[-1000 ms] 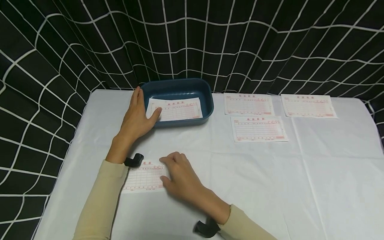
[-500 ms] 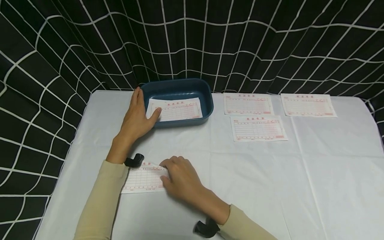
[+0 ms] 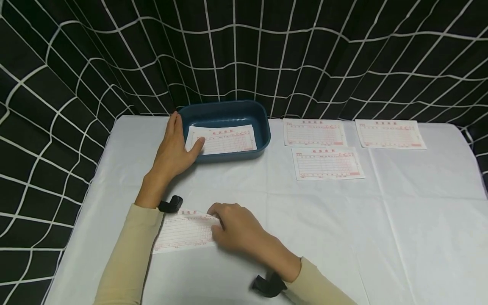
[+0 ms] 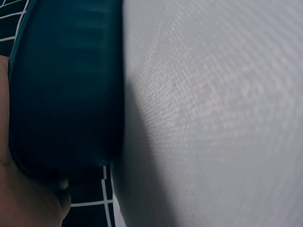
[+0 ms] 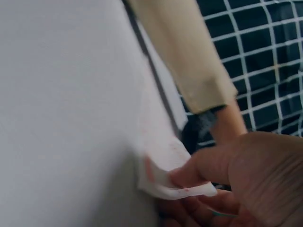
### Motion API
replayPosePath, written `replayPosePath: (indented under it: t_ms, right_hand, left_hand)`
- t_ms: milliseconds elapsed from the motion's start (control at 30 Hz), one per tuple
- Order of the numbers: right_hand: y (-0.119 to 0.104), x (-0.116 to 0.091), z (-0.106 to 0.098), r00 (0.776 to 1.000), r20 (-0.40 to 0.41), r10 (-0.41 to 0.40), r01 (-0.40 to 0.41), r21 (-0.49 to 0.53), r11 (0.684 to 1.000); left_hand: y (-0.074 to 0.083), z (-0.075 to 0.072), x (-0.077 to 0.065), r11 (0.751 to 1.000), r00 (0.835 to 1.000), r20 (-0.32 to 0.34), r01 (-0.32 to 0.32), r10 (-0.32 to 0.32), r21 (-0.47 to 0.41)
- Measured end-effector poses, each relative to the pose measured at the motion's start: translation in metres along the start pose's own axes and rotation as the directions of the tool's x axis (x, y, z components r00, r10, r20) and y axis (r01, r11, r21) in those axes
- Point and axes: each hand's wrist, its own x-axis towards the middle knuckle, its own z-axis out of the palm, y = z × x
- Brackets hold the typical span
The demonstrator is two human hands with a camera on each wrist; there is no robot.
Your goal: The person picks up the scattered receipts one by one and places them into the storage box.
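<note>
My right hand (image 3: 240, 224) pinches the right end of a printed receipt slip (image 3: 183, 233), white with red lines, between thumb and fingers. In the right wrist view that end of the slip (image 5: 165, 177) bends up off the cloth, with the thumb over it and fingers beneath. Part of the slip's left side is hidden by the left forearm. My left hand (image 3: 173, 148) holds the left end of a dark blue plastic bin (image 3: 232, 157), thumb over the near rim and fingers along the end wall. Inside the bin lie receipt slips (image 3: 225, 142).
Three more receipt slips, the back left one (image 3: 314, 132), the back right one (image 3: 390, 134) and the front one (image 3: 328, 164), lie flat right of the bin. White cloth (image 3: 324, 237) covers the table. A dark curtain with white grid lines (image 3: 236, 55) stands behind and at the sides.
My right hand has closed on the slip's end, lifted it a little and drawn it slightly right and towards me. The left hand and the bin stay in place.
</note>
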Motion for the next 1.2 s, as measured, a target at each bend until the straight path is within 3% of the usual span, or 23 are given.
replayPosePath:
  t_ms: [333,700,867,1200]
  right_hand:
    - [0.012,-0.001,-0.023,0.994,0.106,0.033,-0.048,0.137,0.989]
    - [0.025,0.002,-0.034,0.991,0.132,0.030,-0.051,0.154,0.987]
    - [0.031,0.004,-0.039,0.995,0.099,0.030,-0.047,0.179,0.983]
    - [0.044,0.005,-0.059,0.997,-0.057,0.047,-0.035,0.199,0.979]
  left_hand:
    - [0.002,-0.001,0.000,1.000,1.000,0.011,0.009,-0.009,-0.003]
    - [0.001,-0.001,-0.001,1.000,1.000,0.016,0.023,-0.023,0.003]
    - [0.002,-0.001,0.000,1.000,0.999,0.018,0.027,-0.027,0.004]
    - [0.001,-0.001,0.001,1.000,1.000,0.018,0.020,-0.020,0.007]
